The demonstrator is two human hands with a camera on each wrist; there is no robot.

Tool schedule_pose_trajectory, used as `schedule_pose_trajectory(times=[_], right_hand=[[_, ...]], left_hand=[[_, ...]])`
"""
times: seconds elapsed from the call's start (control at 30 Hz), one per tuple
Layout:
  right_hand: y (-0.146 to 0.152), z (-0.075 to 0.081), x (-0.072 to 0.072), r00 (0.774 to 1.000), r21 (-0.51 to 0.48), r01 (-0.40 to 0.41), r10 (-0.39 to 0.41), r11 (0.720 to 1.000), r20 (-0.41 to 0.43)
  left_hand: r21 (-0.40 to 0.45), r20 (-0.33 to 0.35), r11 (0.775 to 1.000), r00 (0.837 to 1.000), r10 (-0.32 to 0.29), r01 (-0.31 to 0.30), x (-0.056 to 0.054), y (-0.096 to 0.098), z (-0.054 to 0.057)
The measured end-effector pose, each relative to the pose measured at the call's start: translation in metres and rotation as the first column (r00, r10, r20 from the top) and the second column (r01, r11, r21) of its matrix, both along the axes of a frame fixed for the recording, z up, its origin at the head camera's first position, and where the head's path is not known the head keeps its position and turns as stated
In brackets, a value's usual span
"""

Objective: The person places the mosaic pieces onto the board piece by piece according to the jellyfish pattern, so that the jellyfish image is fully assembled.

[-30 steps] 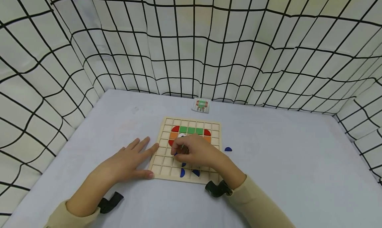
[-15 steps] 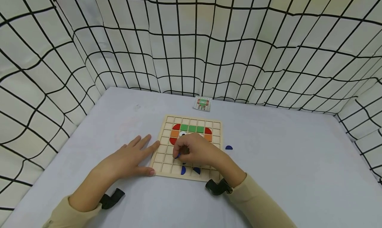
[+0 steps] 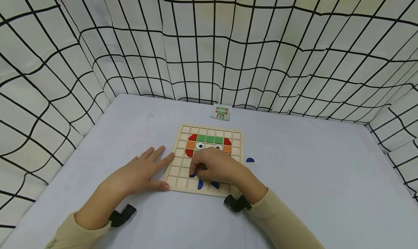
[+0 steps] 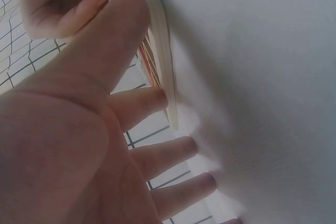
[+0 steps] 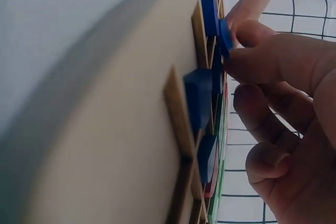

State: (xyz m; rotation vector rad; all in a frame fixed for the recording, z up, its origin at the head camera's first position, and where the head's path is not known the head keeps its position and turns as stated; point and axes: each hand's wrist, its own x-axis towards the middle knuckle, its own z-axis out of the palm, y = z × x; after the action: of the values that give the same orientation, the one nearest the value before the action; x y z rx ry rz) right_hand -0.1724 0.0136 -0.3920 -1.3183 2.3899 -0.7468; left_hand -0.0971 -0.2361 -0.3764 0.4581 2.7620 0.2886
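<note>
A wooden grid board (image 3: 174,176) lies on the table, bearing a pattern of red, orange and green pieces with two white eye pieces (image 3: 200,146). Over its middle, my right hand (image 3: 217,165) pinches a small blue curved piece (image 5: 226,38) between thumb and forefinger, low over the cells. My left hand (image 3: 138,174) lies spread at the left side, thumb and forefinger touching the board's edge. Nearer the front sit a blue half-round piece (image 3: 200,185) and another blue piece (image 3: 214,185) on the grid. The right hand covers part of the pattern.
A blue half-circle (image 3: 250,160) lies on the white table (image 3: 310,176) just right of the board. Behind the board is a small picture card (image 3: 221,112) with a similar pattern. White walls with black netting (image 3: 202,49) enclose the table's back and sides.
My right hand has brought the pinched blue piece slightly down toward the board's cells, uncovering more of the eye pieces. The left hand keeps its place at the edge.
</note>
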Motion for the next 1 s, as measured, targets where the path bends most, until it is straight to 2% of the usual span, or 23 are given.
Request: schedule_pose_trajectory(times=[0.2, 0.3, 0.47, 0.63, 0.73, 0.8, 0.83, 0.87, 0.9, 0.93, 0.97, 1.0], right_hand=[[0.002, 0.003, -0.003, 0.997, -0.002, 0.043, -0.044, 0.999, -0.058], [0.003, 0.005, -0.005, 0.998, 0.034, 0.058, -0.057, 0.998, -0.038], [0.006, 0.004, -0.005, 1.000, 0.101, 0.025, -0.025, 0.995, -0.001], [0.006, 0.002, -0.005, 1.000, 0.113, 0.011, -0.010, 0.994, -0.008], [0.009, 0.007, -0.006, 1.000, 0.049, -0.010, 0.008, 0.999, 0.027], [0.013, 0.018, -0.003, 0.995, -0.067, -0.037, 0.043, 0.997, 0.089], [0.018, 0.024, 0.000, 0.990, -0.157, -0.045, 0.066, 0.987, 0.127], [0.023, 0.033, 0.005, 0.980, -0.269, -0.055, 0.104, 0.962, 0.171], [0.028, 0.043, 0.012, 0.965, -0.398, -0.073, 0.166, 0.915, 0.205], [0.033, 0.053, 0.019, 0.946, -0.526, -0.100, 0.244, 0.845, 0.213], [0.037, 0.064, 0.029, 0.925, -0.638, -0.126, 0.323, 0.760, 0.201], [0.041, 0.073, 0.039, 0.896, -0.730, -0.168, 0.411, 0.662, 0.167]], left_hand=[[-0.011, -0.013, 1.000, 1.000, -0.001, 0.001, -0.001, 0.001, 0.001], [-0.012, -0.015, 1.000, 1.000, -0.003, 0.003, -0.002, 0.001, 0.001], [-0.011, -0.010, 1.000, 1.000, -0.004, 0.004, -0.003, 0.001, 0.001], [-0.003, -0.013, 1.000, 1.000, -0.006, 0.006, -0.003, 0.001, 0.001], [-0.004, -0.017, 1.000, 1.000, -0.004, 0.004, -0.002, 0.001, 0.000], [-0.006, -0.017, 1.000, 1.000, -0.001, 0.001, -0.001, 0.001, -0.001], [-0.005, -0.014, 1.000, 1.000, -0.007, 0.007, -0.002, 0.003, -0.004], [-0.003, -0.009, 1.000, 1.000, -0.010, 0.010, -0.003, 0.005, -0.006], [-0.002, -0.005, 1.000, 1.000, -0.011, 0.011, -0.003, 0.006, -0.008], [0.001, 0.000, 1.000, 1.000, -0.011, 0.011, -0.004, 0.007, -0.010], [0.003, 0.002, 1.000, 1.000, -0.011, 0.011, -0.004, 0.008, -0.012], [0.005, -0.001, 1.000, 1.000, -0.012, 0.012, -0.005, 0.008, -0.014]])
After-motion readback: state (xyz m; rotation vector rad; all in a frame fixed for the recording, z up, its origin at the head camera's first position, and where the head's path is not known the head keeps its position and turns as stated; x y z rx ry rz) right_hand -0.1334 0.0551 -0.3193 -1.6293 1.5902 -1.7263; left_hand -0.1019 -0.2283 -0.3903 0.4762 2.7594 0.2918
